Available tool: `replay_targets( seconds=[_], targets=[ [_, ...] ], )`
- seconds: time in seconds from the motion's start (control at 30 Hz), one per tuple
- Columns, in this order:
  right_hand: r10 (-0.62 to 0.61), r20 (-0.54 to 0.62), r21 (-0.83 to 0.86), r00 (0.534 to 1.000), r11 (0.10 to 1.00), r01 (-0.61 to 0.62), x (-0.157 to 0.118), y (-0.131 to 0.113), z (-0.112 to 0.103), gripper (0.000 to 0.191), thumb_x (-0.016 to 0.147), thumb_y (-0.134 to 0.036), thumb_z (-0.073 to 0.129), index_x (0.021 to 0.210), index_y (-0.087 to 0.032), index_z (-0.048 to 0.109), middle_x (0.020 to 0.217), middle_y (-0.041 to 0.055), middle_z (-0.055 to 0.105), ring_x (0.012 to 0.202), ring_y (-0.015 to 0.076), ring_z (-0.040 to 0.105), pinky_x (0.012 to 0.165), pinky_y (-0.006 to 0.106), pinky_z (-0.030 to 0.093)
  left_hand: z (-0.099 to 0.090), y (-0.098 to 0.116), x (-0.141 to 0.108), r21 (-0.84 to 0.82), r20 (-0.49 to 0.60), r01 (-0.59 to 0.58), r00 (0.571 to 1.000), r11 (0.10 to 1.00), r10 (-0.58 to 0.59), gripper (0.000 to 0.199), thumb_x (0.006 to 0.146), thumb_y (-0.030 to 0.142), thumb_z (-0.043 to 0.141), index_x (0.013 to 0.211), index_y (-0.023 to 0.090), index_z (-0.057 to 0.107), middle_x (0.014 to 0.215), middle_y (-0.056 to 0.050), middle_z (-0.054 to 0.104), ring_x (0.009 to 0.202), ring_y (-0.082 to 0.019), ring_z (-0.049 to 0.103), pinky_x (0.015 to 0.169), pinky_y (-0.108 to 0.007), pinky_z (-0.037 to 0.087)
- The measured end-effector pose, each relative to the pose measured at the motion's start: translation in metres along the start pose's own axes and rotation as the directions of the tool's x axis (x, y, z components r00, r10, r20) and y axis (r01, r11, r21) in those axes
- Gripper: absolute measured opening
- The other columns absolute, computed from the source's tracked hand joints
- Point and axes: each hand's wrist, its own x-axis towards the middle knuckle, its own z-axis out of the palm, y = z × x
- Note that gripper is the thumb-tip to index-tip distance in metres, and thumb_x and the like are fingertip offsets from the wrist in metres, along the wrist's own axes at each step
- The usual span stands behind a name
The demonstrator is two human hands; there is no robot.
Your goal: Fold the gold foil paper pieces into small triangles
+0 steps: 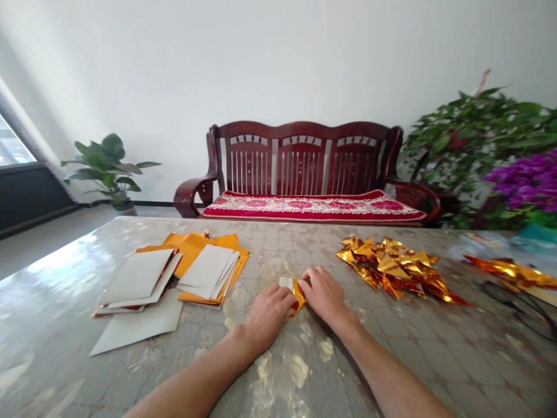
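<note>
Glossy tabletop (278,252), sitting room: a left hand (267,316) and right hand (322,296) are closing on a small folded gold foil sheet (298,295), pinching its light, crisp, slippery edges, just beside a heap of foil triangles (391,267).

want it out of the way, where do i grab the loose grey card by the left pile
Pinch its near long edge, coming from your side: the grey card lies flat with its far edge against the stack, so the near edge is free.
</note>
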Motion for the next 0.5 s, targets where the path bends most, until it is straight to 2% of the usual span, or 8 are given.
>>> replay_targets(
  seconds=[0.17, 0.27, 0.4, 0.5],
  targets=[
    [0.053, 0.045, 0.074, 0.998, 0.996, -0.056, 0.0044, -0.0004, 0.0001, 0.017, 0.091, -0.034, 0.049, 0.09, -0.024, 0.062, 0.09, 0.0011, 0.07, 0.085, 0.0174, 0.064, 0.063, 0.026, 0.034, 0.0056, 0.0024, -0.0028, 0.027, -0.005, -0.008, 1.0, 1.0, 0.008, 0.01, 0.094, 0.026, 0.056, 0.102, 0.023, 0.062, 0.102, -0.001, 0.065, 0.097, -0.019, 0.056, 0.09, -0.032, 0.046],
    [0.108, 0.117, 0.137, 0.987, 0.983, -0.124, 0.0065, 0.0001, -0.0022, 0.019, 0.089, -0.036, 0.052, 0.1, -0.025, 0.063, 0.085, -0.0002, 0.072, 0.08, 0.0172, 0.066, 0.061, 0.026, 0.034, 0.0048, 0.0033, -0.0027, 0.032, 0.0, -0.01, 1.0, 0.999, 0.01, 0.011, 0.095, 0.026, 0.055, 0.103, 0.023, 0.062, 0.102, -0.002, 0.064, 0.097, -0.019, 0.056, 0.09, -0.032, 0.047],
    [0.115, 0.192, 0.247, 0.975, 0.956, -0.161, 0.0075, 0.0016, -0.0066, 0.033, 0.082, -0.034, 0.06, 0.114, -0.025, 0.063, 0.087, -0.0009, 0.074, 0.079, 0.0158, 0.067, 0.061, 0.024, 0.036, 0.0026, 0.0047, -0.0025, 0.025, 0.012, -0.007, 1.0, 1.0, 0.007, 0.012, 0.095, 0.025, 0.056, 0.104, 0.023, 0.062, 0.102, -0.003, 0.064, 0.097, -0.019, 0.056, 0.09, -0.032, 0.047],
    [0.107, 0.209, 0.26, 0.972, 0.952, -0.161, 0.0073, 0.0018, -0.0077, 0.028, 0.08, -0.035, 0.061, 0.106, -0.025, 0.069, 0.088, -0.0002, 0.075, 0.08, 0.0163, 0.067, 0.061, 0.023, 0.037, 0.0021, 0.0055, -0.0028, 0.0, 0.009, -0.004, 1.0, 1.0, 0.004, 0.012, 0.095, 0.025, 0.055, 0.104, 0.022, 0.062, 0.104, -0.003, 0.063, 0.099, -0.019, 0.056, 0.091, -0.031, 0.048]
  ],
)
